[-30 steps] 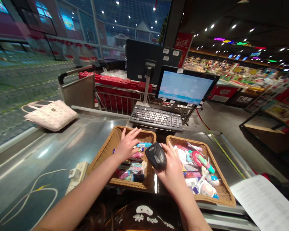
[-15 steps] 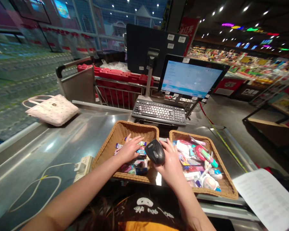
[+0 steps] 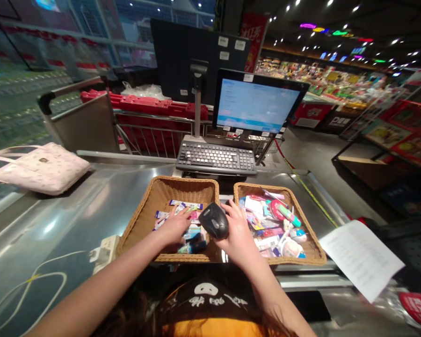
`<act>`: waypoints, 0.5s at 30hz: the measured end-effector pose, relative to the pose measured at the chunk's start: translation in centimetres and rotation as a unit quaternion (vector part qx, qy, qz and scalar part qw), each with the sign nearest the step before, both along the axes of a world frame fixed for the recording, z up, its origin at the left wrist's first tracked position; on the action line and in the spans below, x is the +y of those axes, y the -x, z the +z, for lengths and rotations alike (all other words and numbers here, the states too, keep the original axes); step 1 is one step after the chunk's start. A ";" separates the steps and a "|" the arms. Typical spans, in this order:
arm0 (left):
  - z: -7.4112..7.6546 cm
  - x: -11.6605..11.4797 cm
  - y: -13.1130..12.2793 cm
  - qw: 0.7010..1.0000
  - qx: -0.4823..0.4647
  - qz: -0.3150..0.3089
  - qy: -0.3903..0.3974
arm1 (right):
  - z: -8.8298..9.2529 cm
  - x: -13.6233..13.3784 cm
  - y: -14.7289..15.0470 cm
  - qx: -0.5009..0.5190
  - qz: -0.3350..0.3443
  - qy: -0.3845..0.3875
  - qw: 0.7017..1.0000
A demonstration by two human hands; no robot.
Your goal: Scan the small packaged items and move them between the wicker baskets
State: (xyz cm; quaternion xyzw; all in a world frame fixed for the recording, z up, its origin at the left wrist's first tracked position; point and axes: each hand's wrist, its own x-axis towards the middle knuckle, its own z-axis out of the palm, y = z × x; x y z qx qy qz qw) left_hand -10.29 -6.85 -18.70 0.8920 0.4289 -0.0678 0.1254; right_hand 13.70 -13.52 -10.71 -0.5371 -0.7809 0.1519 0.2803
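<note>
My right hand [image 3: 239, 232] is closed around a black handheld barcode scanner [image 3: 214, 221], held above the gap between two wicker baskets. My left hand [image 3: 175, 227] is down inside the left wicker basket [image 3: 135, 224], fingers apart and resting on small packaged goods [image 3: 192, 231]. Among these goods are slim purple-and-white packets [image 3: 185, 204]; parts of the pile are hidden beneath my hand. On the right, a second wicker basket [image 3: 315, 241] holds a fuller heap of colourful small items, including a pink-and-teal packaged thing [image 3: 284, 213].
Behind the baskets stand a keyboard [image 3: 215, 157] and a lit monitor [image 3: 256, 105]. A pale handbag [image 3: 44, 168] lies on the metal counter at left, near a white power strip [image 3: 105, 252] with a looping cable. A printed paper sheet [image 3: 363, 255] and a red-labelled bottle [image 3: 417, 309] are at right.
My left hand has lowered deeper among the packets in the left basket. The scanner stays in my right hand. The whole view has shifted, bringing the bottle into sight at right.
</note>
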 end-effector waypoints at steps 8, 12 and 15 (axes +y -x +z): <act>4.0 0.6 -4.9 0.989 -0.125 -0.008 -0.073 | 1.0 -1.6 -4.3 0.030 -0.060 -0.040 0.997; 5.8 1.2 -10.0 0.975 -0.188 -0.053 -0.105 | 1.7 -2.2 -7.5 0.020 -0.098 -0.072 0.992; 6.6 2.2 -14.0 0.964 -0.217 -0.085 -0.127 | 2.3 -2.7 -9.9 0.013 -0.130 -0.104 0.986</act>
